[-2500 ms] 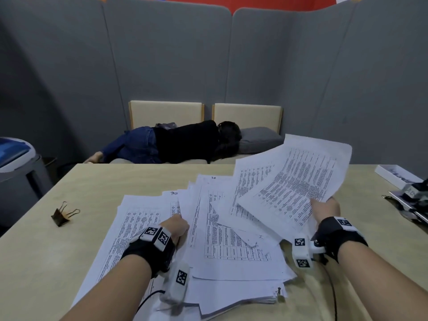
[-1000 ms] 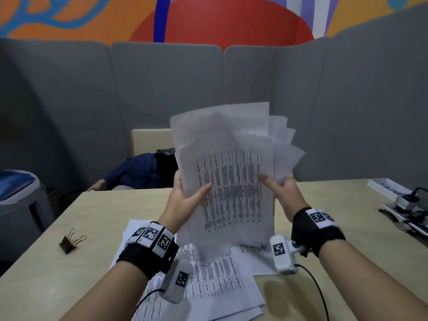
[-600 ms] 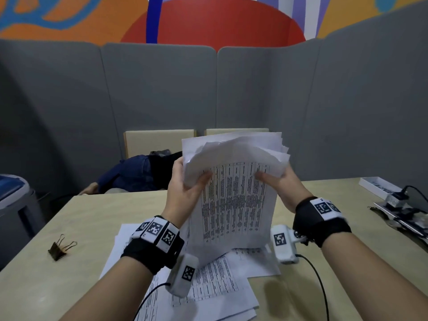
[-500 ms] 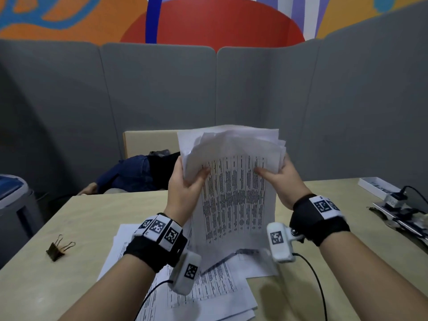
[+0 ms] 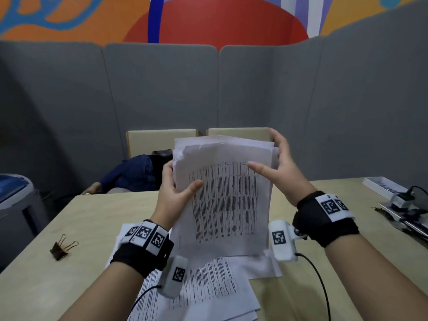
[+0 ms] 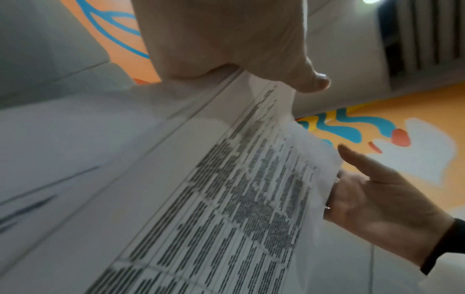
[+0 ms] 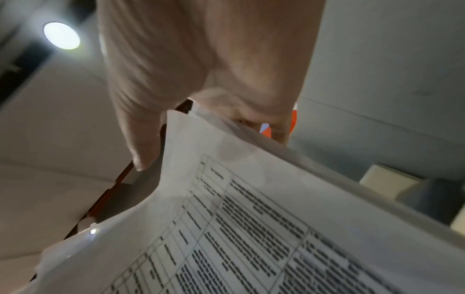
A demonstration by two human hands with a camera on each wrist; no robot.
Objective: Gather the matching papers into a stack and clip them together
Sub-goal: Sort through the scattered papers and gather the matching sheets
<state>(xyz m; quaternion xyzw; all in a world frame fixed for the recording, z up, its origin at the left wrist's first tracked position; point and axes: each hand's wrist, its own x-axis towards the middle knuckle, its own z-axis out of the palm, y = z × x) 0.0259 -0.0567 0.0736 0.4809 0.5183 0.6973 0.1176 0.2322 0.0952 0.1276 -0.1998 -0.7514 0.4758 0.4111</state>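
I hold a stack of printed table sheets point(image 5: 222, 200) upright above the table point(image 5: 92, 218). My left hand point(image 5: 178, 193) grips its left edge, thumb on the front point(image 6: 251, 65) and fingers behind. My right hand point(image 5: 278, 163) lies flat along the upper right edge with straight fingers, and its thumb stands off the front sheet point(image 6: 377, 199). The sheets' top edges are slightly uneven point(image 7: 251, 228). More printed sheets point(image 5: 208, 286) lie loose on the table under my wrists. A black binder clip point(image 5: 62, 245) lies on the table at the left, away from both hands.
A person point(image 5: 136, 172) lies on a bench behind the table's far edge. A white box point(image 5: 384, 188) and cabled devices point(image 5: 405, 200) sit at the right edge. A grey-and-blue bin point(image 5: 14, 200) stands left of the table. Grey partitions close the back.
The sheets went from spread on the table to a raised bundle between both hands. In the last half second my right hand slid up the right edge and its thumb came off the front sheet.
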